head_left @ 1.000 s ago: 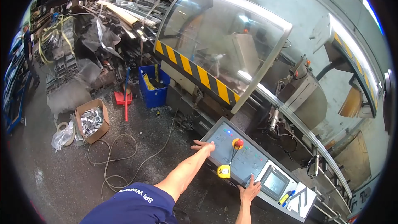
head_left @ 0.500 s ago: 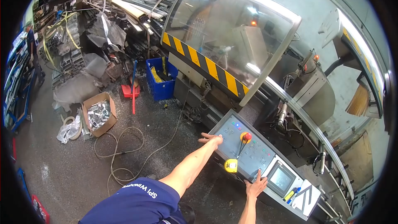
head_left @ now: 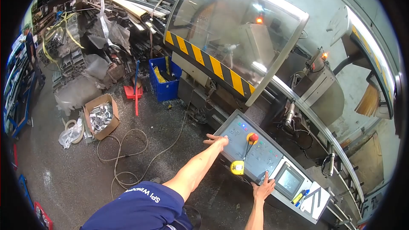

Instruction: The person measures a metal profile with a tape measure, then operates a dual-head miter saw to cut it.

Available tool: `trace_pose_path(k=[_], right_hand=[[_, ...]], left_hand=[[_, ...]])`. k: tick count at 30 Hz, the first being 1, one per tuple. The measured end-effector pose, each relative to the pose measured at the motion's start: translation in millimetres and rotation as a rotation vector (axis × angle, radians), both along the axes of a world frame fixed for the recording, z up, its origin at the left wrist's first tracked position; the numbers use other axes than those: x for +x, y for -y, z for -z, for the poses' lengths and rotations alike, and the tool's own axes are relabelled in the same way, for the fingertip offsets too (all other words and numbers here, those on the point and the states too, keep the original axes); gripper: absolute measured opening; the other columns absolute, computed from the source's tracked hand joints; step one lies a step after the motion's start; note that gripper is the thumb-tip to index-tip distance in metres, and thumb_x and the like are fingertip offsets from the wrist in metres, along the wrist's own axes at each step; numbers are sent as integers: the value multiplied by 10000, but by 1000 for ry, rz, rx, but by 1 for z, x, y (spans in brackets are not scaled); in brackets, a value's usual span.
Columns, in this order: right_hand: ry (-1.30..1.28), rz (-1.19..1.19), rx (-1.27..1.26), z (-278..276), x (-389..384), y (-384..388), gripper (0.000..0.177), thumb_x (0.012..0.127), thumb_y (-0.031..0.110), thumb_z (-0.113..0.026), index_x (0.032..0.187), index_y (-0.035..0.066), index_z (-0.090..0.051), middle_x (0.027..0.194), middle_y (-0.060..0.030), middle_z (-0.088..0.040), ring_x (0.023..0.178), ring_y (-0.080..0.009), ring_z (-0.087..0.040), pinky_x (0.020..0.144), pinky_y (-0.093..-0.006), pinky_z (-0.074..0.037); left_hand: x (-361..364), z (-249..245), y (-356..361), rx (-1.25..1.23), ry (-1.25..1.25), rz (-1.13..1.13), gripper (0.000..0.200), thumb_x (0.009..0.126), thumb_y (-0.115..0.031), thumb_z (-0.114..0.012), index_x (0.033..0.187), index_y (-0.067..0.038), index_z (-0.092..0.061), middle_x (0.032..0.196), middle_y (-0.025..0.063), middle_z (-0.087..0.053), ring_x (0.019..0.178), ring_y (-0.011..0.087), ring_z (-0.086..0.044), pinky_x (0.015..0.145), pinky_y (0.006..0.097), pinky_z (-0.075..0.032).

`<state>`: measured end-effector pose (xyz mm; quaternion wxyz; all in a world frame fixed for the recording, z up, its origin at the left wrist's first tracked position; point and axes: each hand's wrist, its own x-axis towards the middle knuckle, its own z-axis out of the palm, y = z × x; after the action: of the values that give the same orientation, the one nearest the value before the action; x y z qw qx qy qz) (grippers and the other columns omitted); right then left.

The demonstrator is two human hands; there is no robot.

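A grey control panel [head_left: 255,157] with rows of buttons and small lights slants across the lower middle of the head view. At its left edge is my left hand [head_left: 217,141], thumb on the panel face and fingers spread beyond the edge, holding nothing. My right hand [head_left: 263,188] reaches the panel's lower edge, its index finger stretched onto a control beside the screen [head_left: 289,182]. The fingertip hides that control. Between the hands sit a red emergency stop button [head_left: 253,137] and a yellow tape measure [head_left: 237,167], which lies at the near edge.
Behind the panel stands a saw machine under a clear hood [head_left: 234,30] with a yellow-black striped edge. Markers [head_left: 301,197] lie by the screen. On the floor are a blue crate [head_left: 167,89], a cardboard box [head_left: 108,127] of metal offcuts and a looped cable [head_left: 142,172]. A person [head_left: 32,55] stands far left.
Both hands keep their places on the panel. The orange lamps on the machine look brighter, and the view has shifted very slightly.
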<state>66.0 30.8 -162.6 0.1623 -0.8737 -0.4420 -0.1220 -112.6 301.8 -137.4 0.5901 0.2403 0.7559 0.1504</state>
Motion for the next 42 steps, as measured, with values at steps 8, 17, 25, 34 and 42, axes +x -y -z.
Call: trace_pose_path(k=[8,17,25,34,42], right_hand=[[-6,18,-16,0,-1,-1,1018,504,217,-934,1413,215,-475,1116,-145,-463,1031,-340,-486,897,-465,-422],[15,8,-14,2,2,0,1011,509,221,-931,1411,213,-474,1105,-135,-464,1024,-332,-487,898,-461,-423],[9,-7,-5,5,4,0,1024,500,224,-945,1410,232,-473,1106,-139,-452,1021,-341,-481,870,-469,-420],[12,-3,3,3,2,0,1012,496,222,-940,1402,206,-490,1104,-141,-461,1021,-337,-486,907,-469,-418],[-12,-7,-4,2,4,-1,999,496,224,-938,1393,200,-497,1090,-132,-470,1024,-331,-490,917,-464,-416]], left_hand=[[3,5,-1,2,-25,6,1185,812,-449,-753,1551,-203,140,1613,179,138,1490,406,-70,1195,520,-228],[-2,-3,2,5,2,4,1174,825,-420,-744,1548,-191,152,1607,198,145,1493,402,-56,1198,510,-224],[-3,-3,2,6,11,20,1157,844,-438,-721,1546,-185,164,1607,202,143,1496,398,-48,1199,504,-215],[-3,2,3,41,2,79,1166,860,-532,-669,1532,-151,205,1593,242,164,1472,479,-11,1172,613,-163],[-2,-1,3,14,-16,31,1202,816,-465,-740,1541,-191,179,1603,203,155,1482,415,-103,1154,523,-308]])
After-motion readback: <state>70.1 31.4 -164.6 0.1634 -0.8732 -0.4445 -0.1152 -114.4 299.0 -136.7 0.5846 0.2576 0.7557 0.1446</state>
